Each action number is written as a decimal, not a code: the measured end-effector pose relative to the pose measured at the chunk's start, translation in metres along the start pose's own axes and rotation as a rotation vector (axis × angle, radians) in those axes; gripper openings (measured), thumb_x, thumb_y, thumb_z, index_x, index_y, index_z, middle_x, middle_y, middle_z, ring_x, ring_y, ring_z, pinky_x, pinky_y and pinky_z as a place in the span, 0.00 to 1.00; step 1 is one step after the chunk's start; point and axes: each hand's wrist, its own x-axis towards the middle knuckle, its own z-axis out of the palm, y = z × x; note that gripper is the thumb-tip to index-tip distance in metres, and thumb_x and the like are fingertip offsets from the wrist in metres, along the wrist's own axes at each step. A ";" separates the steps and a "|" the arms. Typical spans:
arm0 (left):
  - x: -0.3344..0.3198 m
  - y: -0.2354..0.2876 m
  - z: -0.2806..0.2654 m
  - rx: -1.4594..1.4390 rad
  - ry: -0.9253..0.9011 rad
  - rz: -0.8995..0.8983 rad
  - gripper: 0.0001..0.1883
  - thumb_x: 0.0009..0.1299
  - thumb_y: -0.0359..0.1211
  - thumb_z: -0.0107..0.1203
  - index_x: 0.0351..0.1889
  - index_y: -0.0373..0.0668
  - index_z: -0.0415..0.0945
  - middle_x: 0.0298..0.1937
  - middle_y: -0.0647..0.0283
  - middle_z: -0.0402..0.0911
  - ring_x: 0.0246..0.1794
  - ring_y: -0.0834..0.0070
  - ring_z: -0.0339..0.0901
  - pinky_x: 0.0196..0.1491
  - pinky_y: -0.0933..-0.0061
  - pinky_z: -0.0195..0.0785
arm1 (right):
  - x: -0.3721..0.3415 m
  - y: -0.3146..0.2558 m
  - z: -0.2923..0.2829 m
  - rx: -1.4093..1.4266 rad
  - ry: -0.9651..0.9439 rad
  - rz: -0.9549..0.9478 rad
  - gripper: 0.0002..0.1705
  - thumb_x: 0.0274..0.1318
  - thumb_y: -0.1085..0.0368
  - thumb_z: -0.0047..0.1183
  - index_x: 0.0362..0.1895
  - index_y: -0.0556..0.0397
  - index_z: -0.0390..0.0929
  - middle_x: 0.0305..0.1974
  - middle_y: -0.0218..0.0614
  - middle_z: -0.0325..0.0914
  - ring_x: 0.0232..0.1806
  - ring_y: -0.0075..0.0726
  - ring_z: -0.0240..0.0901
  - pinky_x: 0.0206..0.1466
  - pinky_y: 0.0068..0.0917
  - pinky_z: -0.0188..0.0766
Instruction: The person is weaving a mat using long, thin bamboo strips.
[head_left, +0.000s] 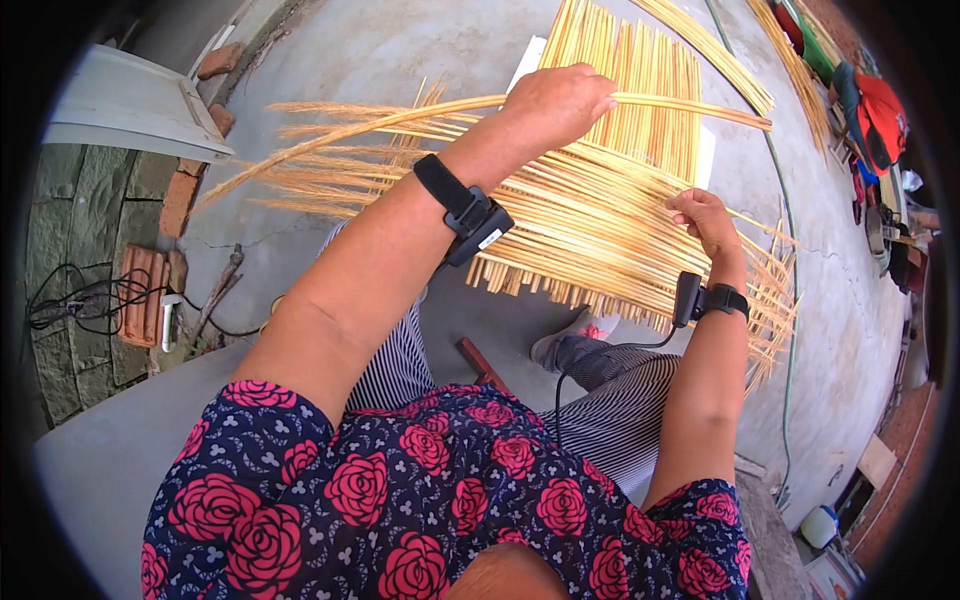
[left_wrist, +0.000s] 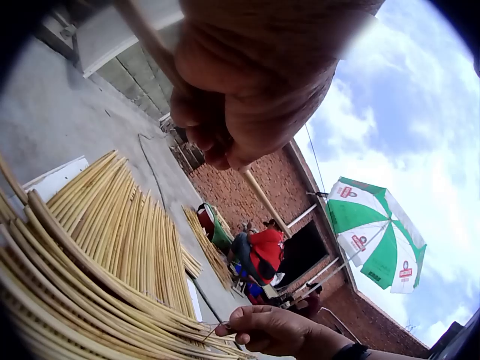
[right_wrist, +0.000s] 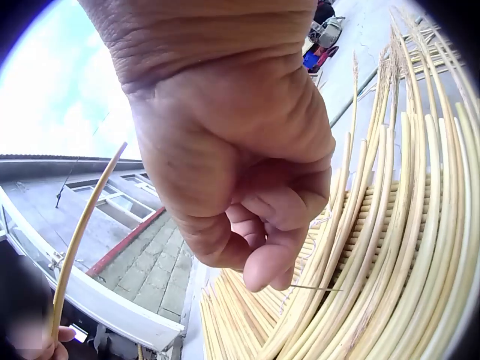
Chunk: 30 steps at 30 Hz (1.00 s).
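Note:
My left hand [head_left: 560, 105] grips a long sorghum stalk [head_left: 690, 105], held crosswise above the stalk mat [head_left: 600, 215]. The stalk's brushy end trails to the left and its cut end points right. In the left wrist view, the stalk [left_wrist: 266, 201] passes through the curled fingers. At the mat's right side, my right hand [head_left: 705, 215] pinches a thin needle [right_wrist: 315, 289] between thumb and fingers, its tip reaching over the stalks in the right wrist view. Closely packed stalks lie left to right at the front of the mat; others run away from me behind.
Loose stalks [head_left: 705, 55] lie on the concrete behind the mat. A green hose [head_left: 787, 400] runs along the right. Bricks [head_left: 145, 290] and a tangled black cable [head_left: 75, 300] are at left. A green-and-white umbrella [left_wrist: 375, 229] stands farther off, near a person in red [left_wrist: 264, 251].

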 end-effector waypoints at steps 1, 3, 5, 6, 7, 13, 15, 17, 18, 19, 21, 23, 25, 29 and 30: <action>0.001 -0.001 0.000 -0.004 0.012 0.004 0.14 0.69 0.41 0.46 0.45 0.46 0.76 0.37 0.60 0.77 0.39 0.62 0.75 0.40 0.60 0.70 | 0.000 0.001 -0.005 0.077 -0.022 -0.016 0.03 0.54 0.68 0.51 0.30 0.51 0.70 0.29 0.32 0.79 0.23 0.15 0.71 0.20 0.08 0.59; 0.001 -0.001 0.000 -0.006 -0.023 -0.018 0.13 0.69 0.41 0.46 0.44 0.46 0.76 0.36 0.60 0.77 0.38 0.61 0.75 0.39 0.60 0.70 | -0.003 -0.001 -0.008 0.245 -0.027 -0.049 0.02 0.56 0.68 0.49 0.31 0.51 0.70 0.28 0.32 0.78 0.24 0.16 0.71 0.18 0.09 0.59; 0.001 -0.001 -0.001 0.006 -0.057 -0.031 0.12 0.69 0.41 0.46 0.42 0.46 0.76 0.36 0.60 0.76 0.37 0.60 0.75 0.39 0.59 0.69 | -0.006 -0.003 -0.008 0.390 -0.048 -0.104 0.03 0.58 0.69 0.48 0.31 0.52 0.70 0.28 0.33 0.77 0.24 0.18 0.72 0.20 0.11 0.64; 0.001 -0.002 -0.001 0.018 -0.072 -0.032 0.12 0.69 0.41 0.46 0.41 0.46 0.76 0.35 0.60 0.76 0.37 0.60 0.75 0.39 0.59 0.69 | -0.008 -0.006 -0.007 0.425 -0.046 -0.128 0.02 0.57 0.69 0.48 0.31 0.53 0.70 0.28 0.33 0.77 0.25 0.19 0.73 0.21 0.11 0.66; 0.000 -0.002 -0.001 0.030 -0.089 -0.034 0.12 0.69 0.41 0.46 0.40 0.46 0.76 0.35 0.60 0.76 0.36 0.60 0.75 0.38 0.59 0.69 | -0.010 -0.010 -0.006 0.461 -0.045 -0.151 0.02 0.57 0.70 0.48 0.32 0.53 0.70 0.28 0.33 0.77 0.25 0.19 0.73 0.23 0.12 0.68; -0.002 -0.002 -0.004 0.092 -0.160 -0.073 0.11 0.69 0.40 0.45 0.37 0.46 0.75 0.35 0.60 0.76 0.38 0.60 0.75 0.39 0.59 0.70 | -0.021 -0.020 -0.009 0.519 -0.251 -0.293 0.01 0.57 0.71 0.49 0.34 0.53 0.70 0.29 0.32 0.76 0.26 0.19 0.73 0.27 0.12 0.72; -0.001 -0.004 0.000 0.094 -0.140 -0.064 0.12 0.70 0.40 0.44 0.37 0.46 0.75 0.36 0.60 0.76 0.39 0.61 0.74 0.40 0.58 0.70 | -0.024 -0.020 -0.002 0.494 -0.337 -0.275 0.03 0.56 0.72 0.49 0.36 0.54 0.71 0.29 0.32 0.77 0.26 0.19 0.73 0.27 0.12 0.72; 0.000 -0.008 0.004 0.102 -0.128 -0.047 0.13 0.70 0.41 0.42 0.39 0.46 0.75 0.36 0.60 0.76 0.41 0.61 0.74 0.41 0.58 0.70 | -0.030 -0.024 0.007 0.469 -0.342 -0.235 0.08 0.56 0.72 0.49 0.42 0.56 0.72 0.29 0.31 0.77 0.26 0.18 0.73 0.28 0.12 0.72; 0.000 -0.007 0.004 0.100 -0.138 -0.056 0.13 0.70 0.41 0.42 0.39 0.46 0.75 0.36 0.60 0.76 0.41 0.61 0.74 0.41 0.58 0.70 | -0.033 -0.028 0.011 0.454 -0.344 -0.218 0.11 0.56 0.72 0.49 0.44 0.56 0.72 0.30 0.31 0.77 0.26 0.18 0.72 0.29 0.12 0.72; 0.001 -0.007 0.003 0.099 -0.146 -0.065 0.13 0.70 0.41 0.42 0.39 0.46 0.75 0.37 0.60 0.76 0.41 0.61 0.74 0.41 0.58 0.70 | -0.034 -0.028 0.014 0.421 -0.293 -0.188 0.15 0.56 0.72 0.50 0.49 0.59 0.73 0.30 0.29 0.77 0.25 0.16 0.70 0.27 0.11 0.68; 0.000 -0.006 0.002 0.092 -0.155 -0.080 0.13 0.70 0.41 0.42 0.39 0.46 0.75 0.37 0.60 0.76 0.41 0.61 0.74 0.42 0.58 0.69 | -0.036 -0.028 0.011 0.361 -0.310 -0.250 0.13 0.55 0.72 0.49 0.46 0.59 0.76 0.31 0.29 0.77 0.25 0.15 0.69 0.25 0.10 0.63; 0.000 -0.006 0.001 0.080 -0.153 -0.082 0.13 0.70 0.41 0.42 0.39 0.46 0.75 0.38 0.60 0.77 0.42 0.61 0.74 0.42 0.58 0.69 | -0.038 -0.031 0.009 0.279 -0.257 -0.291 0.12 0.55 0.72 0.49 0.43 0.59 0.78 0.31 0.30 0.78 0.26 0.15 0.68 0.24 0.10 0.59; 0.000 -0.007 0.000 0.074 -0.143 -0.078 0.13 0.70 0.41 0.42 0.39 0.46 0.75 0.38 0.59 0.77 0.42 0.60 0.74 0.42 0.58 0.69 | -0.052 -0.046 0.015 0.174 -0.140 -0.302 0.10 0.54 0.71 0.49 0.40 0.59 0.80 0.32 0.31 0.78 0.26 0.15 0.67 0.23 0.09 0.55; 0.000 -0.006 -0.001 0.071 -0.168 -0.107 0.14 0.71 0.41 0.41 0.38 0.45 0.75 0.39 0.59 0.77 0.42 0.60 0.74 0.43 0.57 0.68 | -0.064 -0.057 0.019 0.176 -0.018 -0.436 0.11 0.53 0.71 0.50 0.40 0.59 0.80 0.34 0.34 0.79 0.27 0.16 0.67 0.25 0.09 0.56; 0.001 -0.006 -0.001 0.071 -0.171 -0.115 0.14 0.71 0.41 0.41 0.38 0.45 0.75 0.39 0.59 0.77 0.42 0.60 0.74 0.43 0.57 0.68 | -0.066 -0.059 0.020 0.203 0.017 -0.470 0.11 0.53 0.71 0.51 0.41 0.60 0.79 0.35 0.35 0.79 0.27 0.17 0.68 0.25 0.10 0.58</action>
